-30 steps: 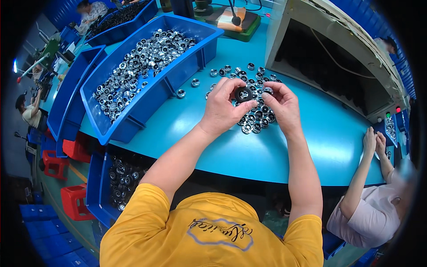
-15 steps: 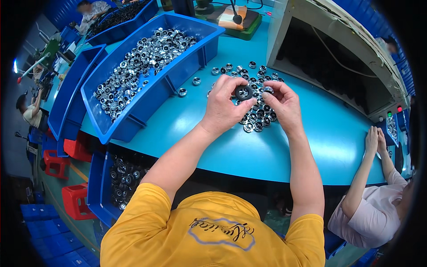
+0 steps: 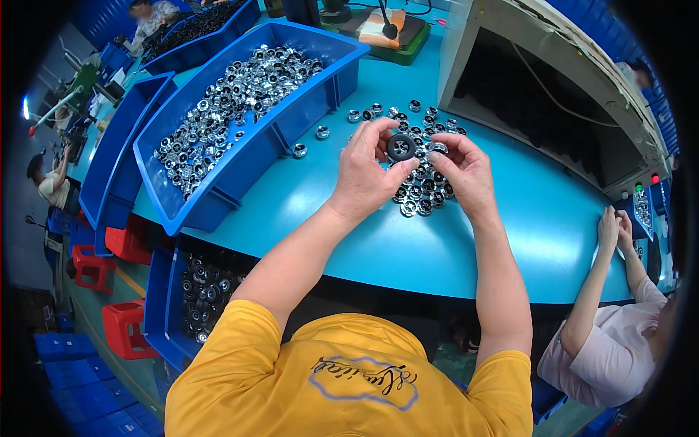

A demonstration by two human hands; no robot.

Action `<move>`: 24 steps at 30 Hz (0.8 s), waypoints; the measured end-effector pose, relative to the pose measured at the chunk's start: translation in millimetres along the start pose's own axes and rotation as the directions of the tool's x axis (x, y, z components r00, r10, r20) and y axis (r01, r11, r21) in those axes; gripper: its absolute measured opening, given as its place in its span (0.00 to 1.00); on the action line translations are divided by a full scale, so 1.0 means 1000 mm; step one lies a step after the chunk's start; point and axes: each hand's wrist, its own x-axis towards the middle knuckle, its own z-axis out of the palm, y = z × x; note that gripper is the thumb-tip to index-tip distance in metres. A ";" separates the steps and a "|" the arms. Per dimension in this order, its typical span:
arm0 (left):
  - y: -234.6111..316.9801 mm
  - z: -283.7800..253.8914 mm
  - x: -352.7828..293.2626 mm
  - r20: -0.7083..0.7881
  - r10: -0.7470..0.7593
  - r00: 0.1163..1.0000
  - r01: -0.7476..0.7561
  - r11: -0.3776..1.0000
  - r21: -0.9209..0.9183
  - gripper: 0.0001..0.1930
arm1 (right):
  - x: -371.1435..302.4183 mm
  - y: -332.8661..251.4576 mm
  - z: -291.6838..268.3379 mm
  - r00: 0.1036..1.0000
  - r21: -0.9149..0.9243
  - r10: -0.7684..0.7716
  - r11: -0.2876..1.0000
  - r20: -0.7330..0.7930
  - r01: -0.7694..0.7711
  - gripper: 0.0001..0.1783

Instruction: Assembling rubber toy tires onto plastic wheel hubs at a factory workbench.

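Note:
Over the pile, between finger and thumb, my left hand (image 3: 364, 178) grips a small wheel (image 3: 400, 148) with a black tyre and a silver spoked centre. Close beside it, my right hand (image 3: 470, 178) pinches a shiny silver wheel hub (image 3: 439, 148), partly covered by the fingers. The wheel and this hub are apart. Beneath and behind both hands, a pile of silver and black wheel hubs (image 3: 411, 208) lies on the turquoise table (image 3: 349, 247). My hands hide part of the pile.
A big blue bin (image 3: 251, 162) of hubs stands at left, with two loose hubs (image 3: 299, 150) beside it. At right is a pale machine housing (image 3: 453, 54) with a dark opening. Below the table edge, a blue crate (image 3: 155, 306) holds dark wheels. A co-worker's hands (image 3: 613, 229) are at far right.
The wheel in my left hand has tilted, so its tyre and spoked face look broader. My right hand has barely moved. The co-worker's hands at far right have shifted slightly.

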 end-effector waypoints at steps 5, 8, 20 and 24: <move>-0.003 0.001 -0.001 -0.009 -0.021 1.000 0.021 1.000 -0.015 0.35 | 0.000 -0.001 0.002 1.000 -0.015 -0.016 1.000 -0.008 0.016 0.17; -0.003 0.001 -0.001 -0.005 -0.015 1.000 0.014 1.000 -0.004 0.36 | 0.000 0.000 0.002 1.000 -0.019 -0.021 1.000 -0.013 0.021 0.17; -0.003 0.000 -0.001 -0.011 0.030 0.999 -0.030 0.999 0.028 0.35 | -0.001 -0.003 0.004 1.000 -0.010 -0.008 1.000 -0.004 0.008 0.17; -0.001 0.000 -0.001 -0.017 0.051 0.999 -0.051 0.999 0.017 0.35 | -0.001 -0.002 0.002 1.000 -0.026 0.001 1.000 0.003 -0.001 0.17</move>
